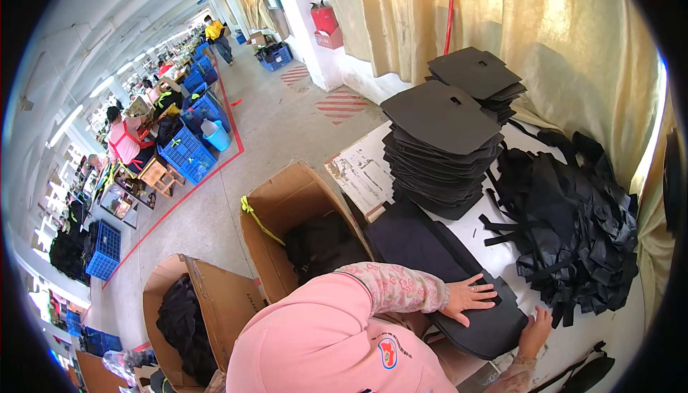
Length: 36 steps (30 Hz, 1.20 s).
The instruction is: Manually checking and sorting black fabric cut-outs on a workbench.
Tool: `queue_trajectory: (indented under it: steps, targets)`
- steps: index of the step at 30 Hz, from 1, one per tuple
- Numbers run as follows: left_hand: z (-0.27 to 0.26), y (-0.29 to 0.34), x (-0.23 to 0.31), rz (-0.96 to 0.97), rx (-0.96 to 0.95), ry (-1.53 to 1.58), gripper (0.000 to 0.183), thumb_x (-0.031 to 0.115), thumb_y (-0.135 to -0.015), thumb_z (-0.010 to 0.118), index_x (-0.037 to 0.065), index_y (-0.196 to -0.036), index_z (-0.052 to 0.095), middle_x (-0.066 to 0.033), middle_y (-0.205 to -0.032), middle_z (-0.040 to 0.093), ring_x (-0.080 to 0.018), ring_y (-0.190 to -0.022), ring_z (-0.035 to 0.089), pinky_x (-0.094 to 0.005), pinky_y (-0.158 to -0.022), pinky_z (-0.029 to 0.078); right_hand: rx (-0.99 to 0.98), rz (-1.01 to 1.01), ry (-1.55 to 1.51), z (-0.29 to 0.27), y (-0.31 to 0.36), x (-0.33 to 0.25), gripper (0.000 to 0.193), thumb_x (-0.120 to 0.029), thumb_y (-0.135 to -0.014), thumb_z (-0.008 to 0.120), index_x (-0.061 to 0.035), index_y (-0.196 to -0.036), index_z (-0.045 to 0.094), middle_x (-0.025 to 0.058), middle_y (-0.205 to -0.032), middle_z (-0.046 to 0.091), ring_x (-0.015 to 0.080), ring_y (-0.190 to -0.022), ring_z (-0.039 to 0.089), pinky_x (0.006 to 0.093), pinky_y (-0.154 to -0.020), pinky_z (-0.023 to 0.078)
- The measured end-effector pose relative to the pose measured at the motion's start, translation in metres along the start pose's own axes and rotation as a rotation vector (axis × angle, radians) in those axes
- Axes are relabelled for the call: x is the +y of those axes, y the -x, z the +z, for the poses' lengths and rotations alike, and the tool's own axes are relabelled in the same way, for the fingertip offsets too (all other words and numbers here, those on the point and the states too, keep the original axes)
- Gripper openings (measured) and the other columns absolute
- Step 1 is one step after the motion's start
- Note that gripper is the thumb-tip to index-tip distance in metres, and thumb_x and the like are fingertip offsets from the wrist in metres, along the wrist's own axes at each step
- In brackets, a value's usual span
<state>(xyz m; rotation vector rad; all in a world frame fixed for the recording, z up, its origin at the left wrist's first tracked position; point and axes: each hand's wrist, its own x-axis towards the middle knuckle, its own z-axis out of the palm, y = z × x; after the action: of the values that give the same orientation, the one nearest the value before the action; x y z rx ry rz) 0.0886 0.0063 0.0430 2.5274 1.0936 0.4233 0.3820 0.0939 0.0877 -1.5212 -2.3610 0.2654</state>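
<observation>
My left hand (467,300) lies flat with spread fingers on a black panel (480,330) with a rounded end, near the edge of the white table. At the panel's right edge is my right hand (536,330), its fingers bent against the rim; its palm side is hidden. A long dark fabric piece (412,239) stretches from beneath the panel toward a tall stack of black boards (441,124), each with a small slot. Right of the stack, a tangled heap of black straps and fabric pieces (573,221) covers part of the table.
Another stack of black boards (476,70) stands behind, by the curtain (559,42). Two cardboard boxes (287,210) holding black fabric sit beside me. Across the aisle, a person in pink (125,139) sits near blue crates (186,153); a person in yellow (216,33) is farther off.
</observation>
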Motion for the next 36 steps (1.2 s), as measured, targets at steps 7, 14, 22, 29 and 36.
queue_trajectory:
  steps: [7, 14, 22, 29, 36]
  targets:
    - [-0.002, -0.01, 0.0, 0.072, 0.039, -0.067, 0.086, 0.06, -0.085, 0.056, 0.009, -0.15, 0.032, -0.0187, -0.156, 0.028, -0.0365, -0.146, 0.021, -0.0628, -0.113, 0.011, -0.179, -0.244, -0.025, 0.02, 0.03, -0.063, 0.071, -0.031, -0.083, 0.068, -0.0064, -0.144, 0.041, 0.0193, -0.148, 0.038, 0.0354, -0.138, 0.034, 0.0538, -0.113, 0.021]
    - [-0.014, 0.008, -0.005, -0.068, -0.027, -0.152, 0.084, 0.06, -0.086, 0.056, 0.015, -0.152, 0.029, -0.0146, -0.159, 0.023, -0.0331, -0.148, 0.017, -0.0598, -0.116, 0.009, -0.232, -0.273, -0.202, 0.03, -0.001, -0.057, 0.058, -0.034, -0.086, 0.069, -0.0103, -0.136, 0.051, 0.0171, -0.144, 0.044, 0.037, -0.132, 0.042, 0.0506, -0.108, 0.034]
    - [-0.019, -0.007, 0.008, -0.043, -0.063, -0.084, 0.076, 0.051, -0.088, 0.061, 0.017, -0.15, 0.032, -0.0163, -0.158, 0.021, -0.0341, -0.147, 0.019, -0.0607, -0.115, 0.012, 0.328, -0.073, -0.424, -0.003, -0.108, -0.012, 0.026, -0.015, -0.081, 0.073, -0.0064, -0.104, 0.066, 0.0202, -0.131, 0.052, 0.0376, -0.122, 0.051, 0.0402, -0.101, 0.043]
    - [-0.058, -0.018, 0.012, -0.052, 0.134, 0.133, 0.066, 0.038, -0.087, 0.068, 0.015, -0.143, 0.042, -0.0196, -0.152, 0.03, -0.0366, -0.143, 0.028, -0.0559, -0.115, 0.02, 0.257, -0.068, -0.058, -0.005, -0.198, -0.013, 0.029, -0.018, -0.084, 0.069, -0.006, -0.111, 0.068, 0.0192, -0.135, 0.053, 0.0358, -0.122, 0.054, 0.0382, -0.1, 0.044]
    - [-0.124, -0.019, -0.012, -0.12, 0.523, 0.204, 0.052, 0.017, -0.084, 0.07, 0.005, -0.131, 0.051, -0.0211, -0.137, 0.045, -0.0382, -0.127, 0.046, -0.0407, -0.107, 0.037, 0.172, -0.36, -0.92, -0.091, -0.213, -0.094, 0.026, -0.012, -0.092, 0.061, 0.0031, -0.113, 0.067, 0.0132, -0.108, 0.069, 0.0194, -0.099, 0.065, 0.0295, -0.089, 0.049]
